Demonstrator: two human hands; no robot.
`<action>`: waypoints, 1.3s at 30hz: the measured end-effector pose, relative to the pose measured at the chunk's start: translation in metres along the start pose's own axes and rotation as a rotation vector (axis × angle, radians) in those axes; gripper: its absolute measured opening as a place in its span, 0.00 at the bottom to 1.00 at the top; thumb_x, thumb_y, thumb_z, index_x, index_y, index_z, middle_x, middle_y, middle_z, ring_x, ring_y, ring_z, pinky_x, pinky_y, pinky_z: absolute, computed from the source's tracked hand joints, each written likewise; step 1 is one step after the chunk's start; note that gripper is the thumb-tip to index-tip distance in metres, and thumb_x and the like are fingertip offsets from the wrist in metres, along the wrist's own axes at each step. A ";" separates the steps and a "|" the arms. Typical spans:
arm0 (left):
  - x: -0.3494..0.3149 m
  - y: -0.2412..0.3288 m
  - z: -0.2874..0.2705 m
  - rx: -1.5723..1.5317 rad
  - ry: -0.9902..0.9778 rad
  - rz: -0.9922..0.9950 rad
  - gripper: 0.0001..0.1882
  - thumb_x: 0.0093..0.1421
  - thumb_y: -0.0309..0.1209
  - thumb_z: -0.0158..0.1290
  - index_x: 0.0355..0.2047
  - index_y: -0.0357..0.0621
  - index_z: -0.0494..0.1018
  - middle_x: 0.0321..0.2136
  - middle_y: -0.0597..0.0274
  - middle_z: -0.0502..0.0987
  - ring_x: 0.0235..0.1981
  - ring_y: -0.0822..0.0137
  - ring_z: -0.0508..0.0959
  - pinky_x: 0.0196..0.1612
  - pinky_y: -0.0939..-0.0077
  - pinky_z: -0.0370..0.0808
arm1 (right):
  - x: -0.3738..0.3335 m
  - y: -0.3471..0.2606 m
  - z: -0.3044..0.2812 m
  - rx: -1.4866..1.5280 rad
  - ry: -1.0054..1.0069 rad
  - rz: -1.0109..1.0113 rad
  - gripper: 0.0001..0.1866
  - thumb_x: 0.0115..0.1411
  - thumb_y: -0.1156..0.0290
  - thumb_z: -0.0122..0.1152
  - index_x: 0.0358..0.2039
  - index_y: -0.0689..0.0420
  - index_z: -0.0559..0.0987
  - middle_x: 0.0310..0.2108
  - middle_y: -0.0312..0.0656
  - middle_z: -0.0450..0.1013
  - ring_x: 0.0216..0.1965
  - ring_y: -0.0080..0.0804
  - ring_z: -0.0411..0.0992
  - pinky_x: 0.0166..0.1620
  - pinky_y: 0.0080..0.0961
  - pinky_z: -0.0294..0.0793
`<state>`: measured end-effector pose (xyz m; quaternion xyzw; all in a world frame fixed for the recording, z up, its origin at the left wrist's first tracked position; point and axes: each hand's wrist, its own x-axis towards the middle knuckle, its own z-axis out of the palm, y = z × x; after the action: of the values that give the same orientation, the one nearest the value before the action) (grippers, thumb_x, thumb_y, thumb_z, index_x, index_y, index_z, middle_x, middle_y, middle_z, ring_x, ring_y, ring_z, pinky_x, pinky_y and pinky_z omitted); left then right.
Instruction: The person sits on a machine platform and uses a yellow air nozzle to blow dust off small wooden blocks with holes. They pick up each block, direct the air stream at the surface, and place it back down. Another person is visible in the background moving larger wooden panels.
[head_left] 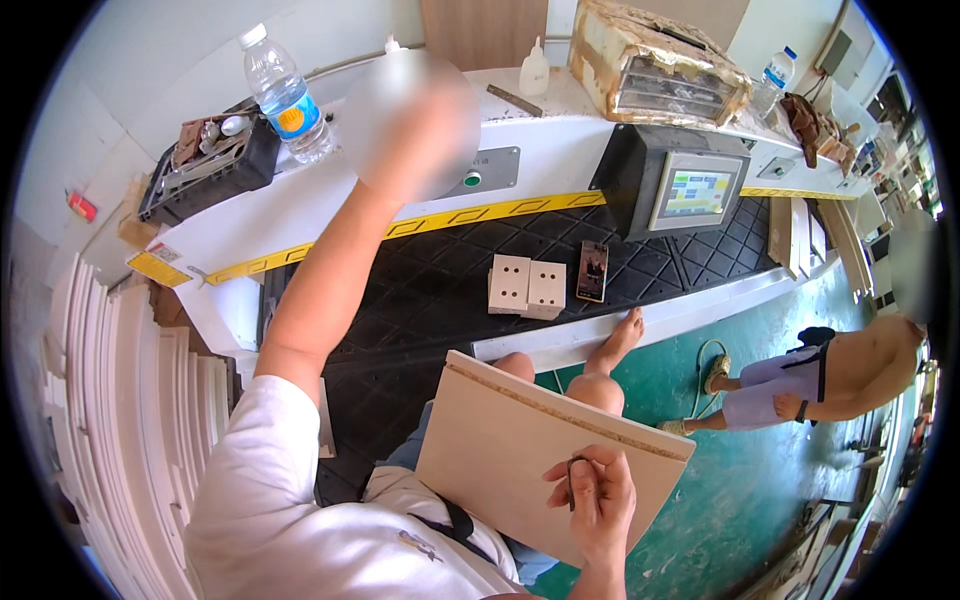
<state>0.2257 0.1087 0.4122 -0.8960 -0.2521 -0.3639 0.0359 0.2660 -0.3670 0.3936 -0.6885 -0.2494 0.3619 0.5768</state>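
Note:
A pale flat board [540,450] with a bare chipboard edge lies across my lap, its far edge over my knees. Above its right part is my right hand [600,490], closed with thumb and fingers on a small, thin dark piece [572,482] whose kind I cannot make out. My left arm stretches far forward over the white machine ledge. At its end my left hand [415,140] is blurred, so its fingers and anything in them are hidden. Just beyond that hand, the top of a white nozzle bottle [392,44] shows, mostly covered by the blur.
A clear water bottle [285,100] and a black tool tray [210,160] stand left on the ledge. Drilled blocks [527,286] and a phone [592,271] lie on the black mat below a screen [695,190]. Another person [830,375] stands at the right.

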 end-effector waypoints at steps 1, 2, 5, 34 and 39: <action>0.003 -0.009 0.004 -0.003 -0.057 -0.001 0.18 0.60 0.29 0.64 0.52 0.45 0.81 0.43 0.56 0.78 0.48 0.51 0.78 0.53 0.58 0.76 | 0.002 0.000 0.000 -0.005 -0.015 -0.004 0.07 0.75 0.73 0.52 0.44 0.63 0.73 0.31 0.46 0.82 0.24 0.20 0.74 0.30 0.19 0.75; 0.003 -0.016 0.006 -0.005 -0.113 -0.002 0.18 0.60 0.29 0.64 0.51 0.45 0.81 0.43 0.55 0.78 0.48 0.51 0.78 0.53 0.58 0.76 | 0.006 -0.001 0.001 -0.007 -0.003 -0.015 0.09 0.76 0.70 0.51 0.44 0.64 0.74 0.31 0.45 0.81 0.24 0.20 0.72 0.30 0.19 0.73; 0.005 -0.010 0.005 -0.080 -0.045 0.044 0.15 0.59 0.28 0.64 0.47 0.45 0.82 0.42 0.54 0.78 0.48 0.51 0.78 0.54 0.58 0.76 | 0.018 -0.006 0.006 0.001 0.037 -0.027 0.16 0.78 0.62 0.50 0.45 0.65 0.77 0.30 0.42 0.78 0.27 0.20 0.69 0.31 0.18 0.67; -0.115 0.184 -0.102 -1.245 -0.944 0.522 0.10 0.59 0.26 0.63 0.42 0.46 0.79 0.31 0.64 0.81 0.34 0.61 0.83 0.36 0.69 0.80 | 0.026 -0.038 -0.018 -0.271 -0.336 -0.377 0.06 0.55 0.75 0.75 0.30 0.62 0.85 0.27 0.40 0.81 0.27 0.35 0.80 0.29 0.28 0.75; -0.079 0.161 -0.091 -1.132 -0.761 0.657 0.04 0.61 0.27 0.62 0.37 0.47 0.82 0.35 0.64 0.84 0.34 0.61 0.82 0.37 0.68 0.80 | 0.014 0.001 -0.035 0.293 -0.350 -0.184 0.09 0.55 0.73 0.77 0.27 0.64 0.83 0.21 0.38 0.79 0.22 0.20 0.74 0.26 0.19 0.68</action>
<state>0.1965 -0.0883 0.4451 -0.8705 0.2583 -0.0740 -0.4123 0.3019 -0.3777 0.3923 -0.4986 -0.3520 0.4538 0.6492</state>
